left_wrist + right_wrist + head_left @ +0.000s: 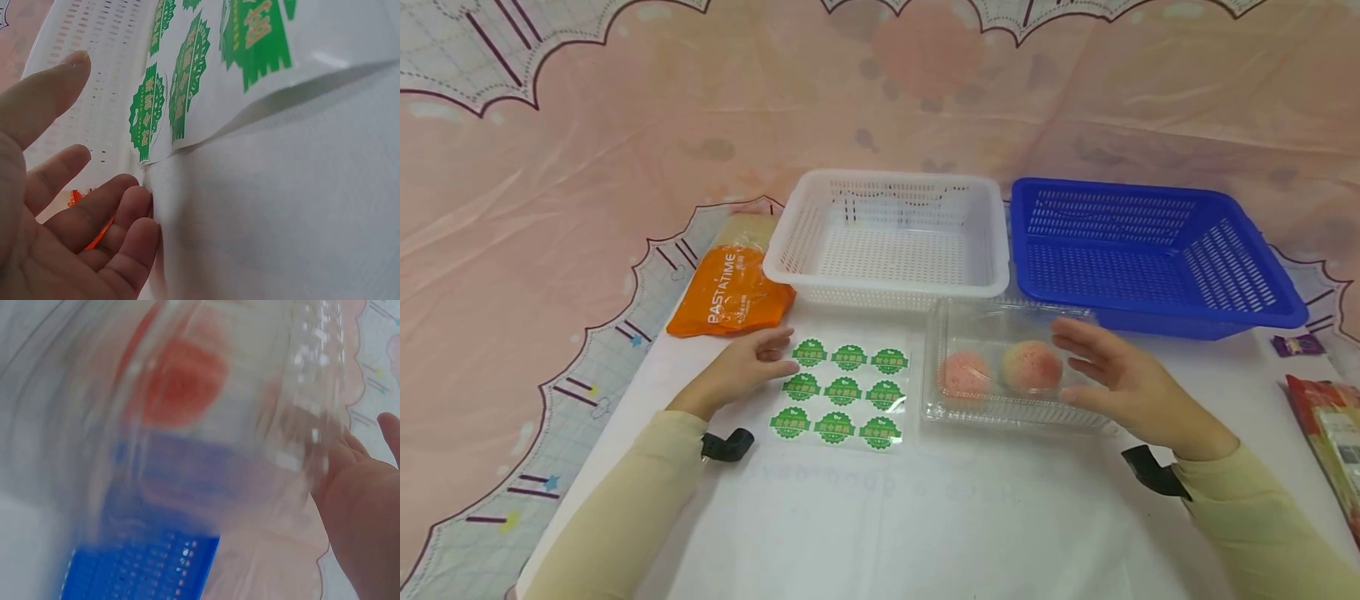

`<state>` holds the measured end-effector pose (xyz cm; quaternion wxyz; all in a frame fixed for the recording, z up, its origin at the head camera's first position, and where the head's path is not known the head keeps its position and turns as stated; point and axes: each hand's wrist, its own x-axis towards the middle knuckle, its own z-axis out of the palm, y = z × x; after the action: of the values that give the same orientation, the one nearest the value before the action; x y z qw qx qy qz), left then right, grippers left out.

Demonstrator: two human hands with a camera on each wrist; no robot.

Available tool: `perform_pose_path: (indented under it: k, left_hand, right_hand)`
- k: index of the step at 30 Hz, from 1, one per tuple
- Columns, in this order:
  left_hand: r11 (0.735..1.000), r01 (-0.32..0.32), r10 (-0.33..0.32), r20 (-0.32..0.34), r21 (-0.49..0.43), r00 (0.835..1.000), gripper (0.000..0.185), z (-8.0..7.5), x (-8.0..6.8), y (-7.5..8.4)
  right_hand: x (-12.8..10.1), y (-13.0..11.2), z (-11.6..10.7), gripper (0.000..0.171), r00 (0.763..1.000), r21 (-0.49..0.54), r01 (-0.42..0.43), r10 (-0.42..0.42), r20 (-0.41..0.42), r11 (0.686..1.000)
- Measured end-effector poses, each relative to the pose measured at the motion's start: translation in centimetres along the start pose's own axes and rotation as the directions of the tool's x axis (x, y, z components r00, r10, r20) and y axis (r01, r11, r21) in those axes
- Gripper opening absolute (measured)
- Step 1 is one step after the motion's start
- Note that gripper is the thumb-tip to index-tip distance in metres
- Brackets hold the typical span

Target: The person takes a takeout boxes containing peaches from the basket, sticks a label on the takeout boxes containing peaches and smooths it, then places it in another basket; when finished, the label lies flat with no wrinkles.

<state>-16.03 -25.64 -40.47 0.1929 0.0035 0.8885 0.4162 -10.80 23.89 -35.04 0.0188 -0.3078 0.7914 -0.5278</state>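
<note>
— Nearest?
— Right hand (1138,387): thumb and fingers apart, at the box (985,327)'s right end; contact unclear.
— Left hand (741,368)?
— Fingers loosely apart, empty, beside the sticker sheet (842,391).
— Box handling?
— Probably best steadied at both ends, level, sparing the peaches (1032,367).
— Lie?
— On the desk (880,533), long axis left to right; beyond, white basket (887,289), blue basket (1172,321).

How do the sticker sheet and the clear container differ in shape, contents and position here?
The sticker sheet is thin; the clear container is boxy.
The sheet carries nine green stickers; the container holds two pinkish fruits.
The sheet is by the left hand; the container, by the right.
Both rest on the white surface.
</note>
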Motion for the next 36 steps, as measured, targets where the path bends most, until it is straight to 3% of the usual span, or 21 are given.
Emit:
perform_pose_path:
  k: [18, 26, 30, 36]
  left_hand:
    - [0.999, 0.032, -0.032, 0.009, -0.018, 0.999, 0.074, 0.5, 0.6, 0.5]
    - [0.996, 0.012, -0.011, 0.010, -0.083, 1.000, 0.075, 0.5, 0.5, 0.6]
    - [0.998, 0.001, -0.001, 0.000, -0.069, 1.000, 0.074, 0.7, 0.3, 0.9]
    - [0.998, 0.034, -0.034, -0.007, -0.053, 0.999, 0.073, 0.7, 0.3, 1.2]
  right_hand:
    - [1.3, -0.9, 1.8, 0.071, 0.999, 0.043, -0.026, 0.024, 0.047, 0.999]
    - [1.3, -0.8, 1.9, 0.073, 0.998, 0.030, -0.038, 0.036, 0.055, 0.999]
    - [1.3, -0.7, 2.0, 0.073, 0.998, 0.030, -0.036, 0.034, 0.053, 0.999]
    - [1.2, -0.6, 2.0, 0.073, 0.998, 0.034, -0.035, 0.033, 0.051, 0.999]
